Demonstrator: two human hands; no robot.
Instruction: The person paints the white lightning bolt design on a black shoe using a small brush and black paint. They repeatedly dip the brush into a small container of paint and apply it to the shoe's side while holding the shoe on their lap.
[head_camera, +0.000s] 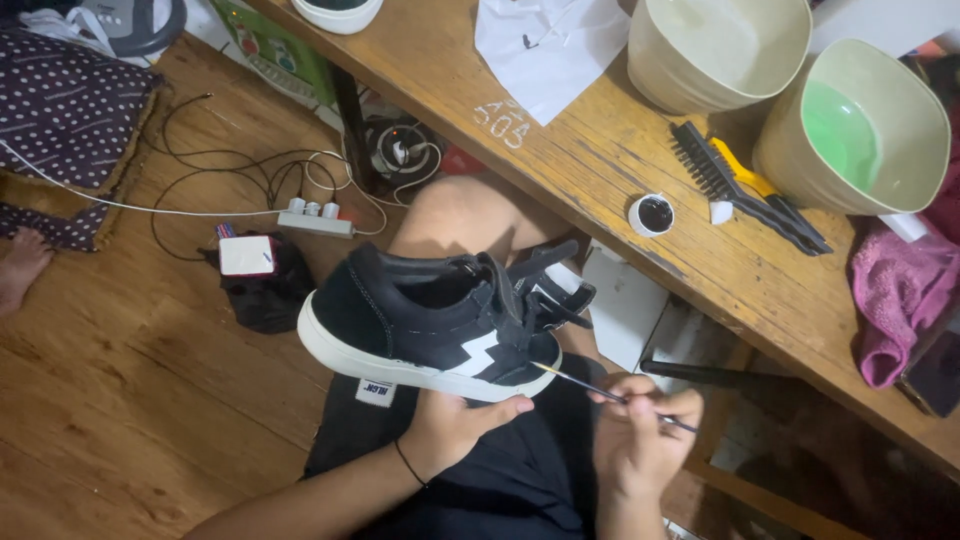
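A black sneaker (420, 320) with a white sole and a white zigzag mark on its side lies on its side over my lap. My left hand (455, 425) grips it from below at the sole, thumb along the white edge. My right hand (640, 440) pinches a thin paintbrush (590, 386), whose tip touches the sole edge near the toe. A small white cap of black paint (652, 214) stands on the wooden table (620, 150) just above.
On the table are two pale bowls (715, 45), one (855, 125) holding green liquid, a black and yellow brush (745, 185), white paper (545, 50) and a pink cloth (895, 295). A power strip (315, 220) with cables and a black bag (260, 280) lie on the wooden floor.
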